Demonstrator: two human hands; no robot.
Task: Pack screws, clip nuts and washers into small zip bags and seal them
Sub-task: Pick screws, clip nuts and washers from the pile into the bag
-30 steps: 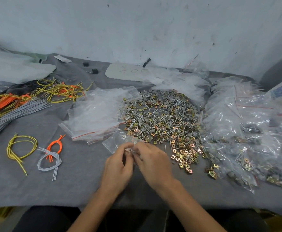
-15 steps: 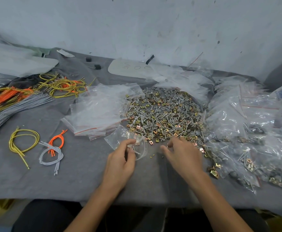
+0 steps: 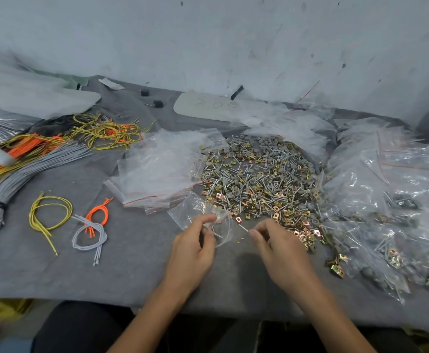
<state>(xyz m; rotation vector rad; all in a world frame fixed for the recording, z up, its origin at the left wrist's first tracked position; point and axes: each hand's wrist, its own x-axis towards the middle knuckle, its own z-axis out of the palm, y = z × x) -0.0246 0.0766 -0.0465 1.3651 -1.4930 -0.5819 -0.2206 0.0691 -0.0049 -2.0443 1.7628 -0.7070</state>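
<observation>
1. Filling is going on: the left hand [image 3: 195, 248] is pinching the mouth of a small zip bag [image 3: 198, 212], which is lying on the grey surface [image 3: 132, 263] just beside the pile of screws, clip nuts and washers [image 3: 256, 179].
2. The right hand [image 3: 277, 248] is hovering near the bag's mouth, its fingers [image 3: 255, 234] curled narrow and seemingly pinching one screw [image 3: 243, 227].
3. The next move, as I am judging it, is calling for sliding that screw point-first into the opening, with the mouth held wide.
4. Sealing is waiting; clip nuts and washers are likely needing to go in first.
</observation>
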